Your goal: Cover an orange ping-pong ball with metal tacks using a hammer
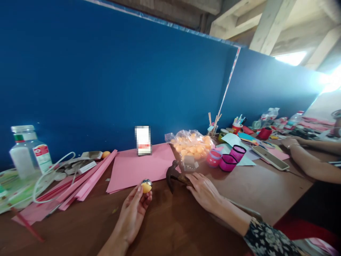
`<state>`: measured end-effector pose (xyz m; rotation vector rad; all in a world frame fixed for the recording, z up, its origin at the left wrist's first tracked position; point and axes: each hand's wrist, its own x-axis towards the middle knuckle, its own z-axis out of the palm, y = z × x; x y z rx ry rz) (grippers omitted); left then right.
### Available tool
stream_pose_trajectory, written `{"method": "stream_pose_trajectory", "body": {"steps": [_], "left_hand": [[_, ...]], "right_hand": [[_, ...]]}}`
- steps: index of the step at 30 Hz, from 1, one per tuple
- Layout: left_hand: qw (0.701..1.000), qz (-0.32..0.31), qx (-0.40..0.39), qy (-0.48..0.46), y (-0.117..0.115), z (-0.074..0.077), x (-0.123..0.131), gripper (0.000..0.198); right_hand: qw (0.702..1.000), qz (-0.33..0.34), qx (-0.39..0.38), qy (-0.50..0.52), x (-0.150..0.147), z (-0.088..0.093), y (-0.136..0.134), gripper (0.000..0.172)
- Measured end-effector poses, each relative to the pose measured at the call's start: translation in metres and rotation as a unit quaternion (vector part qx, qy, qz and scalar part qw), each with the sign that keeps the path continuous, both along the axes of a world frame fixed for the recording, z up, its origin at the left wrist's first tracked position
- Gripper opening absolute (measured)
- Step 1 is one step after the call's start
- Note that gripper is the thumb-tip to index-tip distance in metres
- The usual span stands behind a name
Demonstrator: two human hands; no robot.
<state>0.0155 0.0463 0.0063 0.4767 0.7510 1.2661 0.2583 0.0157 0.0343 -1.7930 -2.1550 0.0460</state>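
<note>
My left hand (134, 209) pinches a small orange ball (146, 187) between thumb and fingers, above the brown table. Shiny silver studs or a silver coating cover the ball's upper part; I cannot make out which. My right hand (204, 190) is closed over the wooden handle of a claw hammer (172, 174), which lies on the table with its dark head pointing left. Just behind the ball and hammer lie pink paper sheets (141, 167). A clear plastic bag of orange balls (193, 145) rests beyond the hammer.
Folded pink paper strips (85, 181) and a clear bottle (25, 156) stand or lie left. On the right are magenta cups (228, 162), a phone (270, 157) and another person's arm (306, 160). A blue partition (119, 78) rises behind the table.
</note>
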Motion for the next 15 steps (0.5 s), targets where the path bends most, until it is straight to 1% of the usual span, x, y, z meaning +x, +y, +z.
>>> {"method": "stream_pose_trajectory", "body": {"steps": [5, 8, 10, 13, 15], "left_hand": [[1.000, 0.003, 0.000, 0.007, -0.001, -0.001, -0.001, 0.019], [1.000, -0.002, 0.001, 0.007, -0.001, -0.002, -0.001, 0.020], [1.000, -0.001, -0.003, 0.009, -0.001, -0.002, -0.001, 0.021], [1.000, 0.004, -0.012, 0.013, 0.000, -0.002, 0.000, 0.021], [1.000, 0.001, -0.013, 0.013, 0.000, -0.002, 0.000, 0.021]], "right_hand": [[1.000, -0.002, 0.013, -0.014, -0.002, -0.004, 0.012, 0.030], [1.000, -0.001, 0.017, -0.015, -0.001, -0.010, 0.012, 0.032], [1.000, 0.003, 0.017, -0.012, 0.001, -0.011, 0.012, 0.032], [1.000, 0.012, 0.021, 0.000, 0.008, -0.003, 0.016, 0.031], [1.000, -0.004, 0.021, 0.005, 0.017, 0.007, 0.025, 0.028]]}}
